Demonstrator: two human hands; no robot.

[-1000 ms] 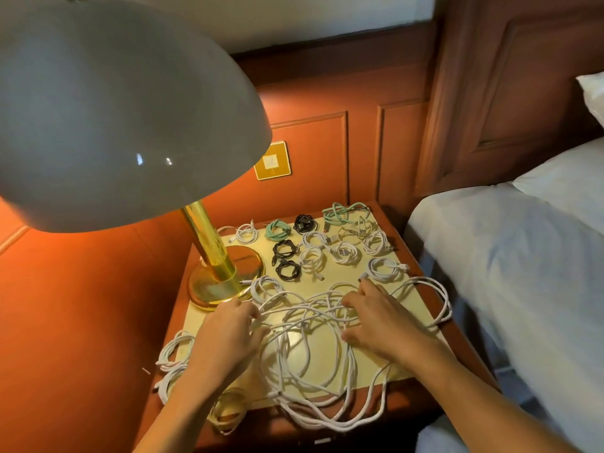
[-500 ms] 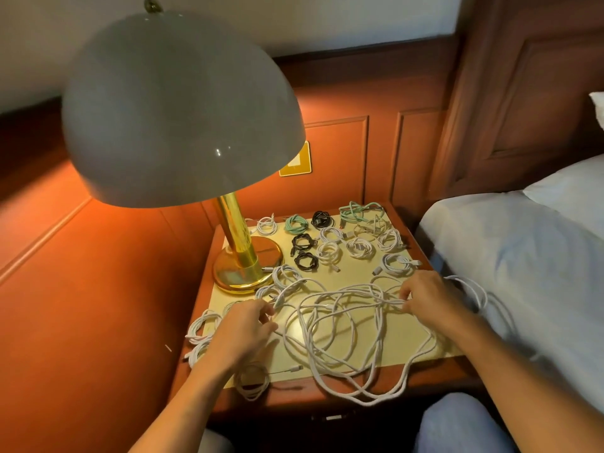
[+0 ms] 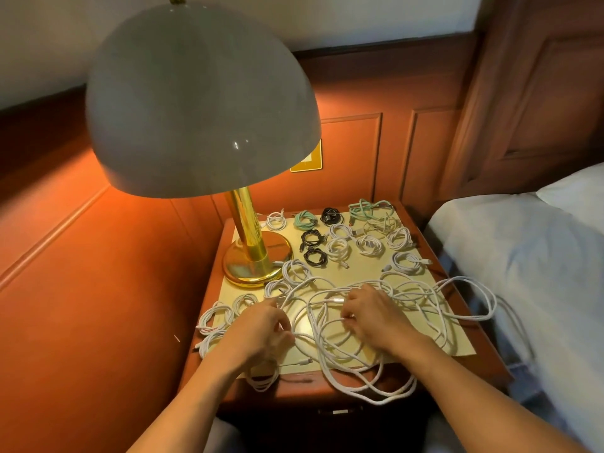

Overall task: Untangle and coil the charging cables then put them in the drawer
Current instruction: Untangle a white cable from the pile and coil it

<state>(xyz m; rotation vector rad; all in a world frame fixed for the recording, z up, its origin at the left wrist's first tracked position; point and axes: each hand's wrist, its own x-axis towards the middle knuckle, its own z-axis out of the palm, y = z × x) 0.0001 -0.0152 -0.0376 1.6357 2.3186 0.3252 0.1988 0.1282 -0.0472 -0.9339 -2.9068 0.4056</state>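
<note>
A big tangle of white charging cables (image 3: 421,308) sprawls over the front of the nightstand (image 3: 470,308), with loops hanging past its front and right edges. My left hand (image 3: 261,328) sits at the tangle's left side, fingers curled round a white strand. My right hand (image 3: 369,313) lies in the middle of the tangle and pinches a cable near its plug. Behind them lie several small coiled cables: white (image 3: 369,245), black (image 3: 313,238) and green (image 3: 305,220). More white coils (image 3: 217,317) lie at the left front. The drawer front (image 3: 336,411) below is in shadow.
A brass lamp (image 3: 255,256) with a large grey shade (image 3: 199,103) stands on the nightstand's back left. A bed with white sheets (image 3: 529,266) is close on the right. Wood panelling rises behind and to the left.
My right hand has moved left from the tangle's right side to its middle. My left hand has stayed at the left edge. The camera has shifted, and the cable loops lie differently.
</note>
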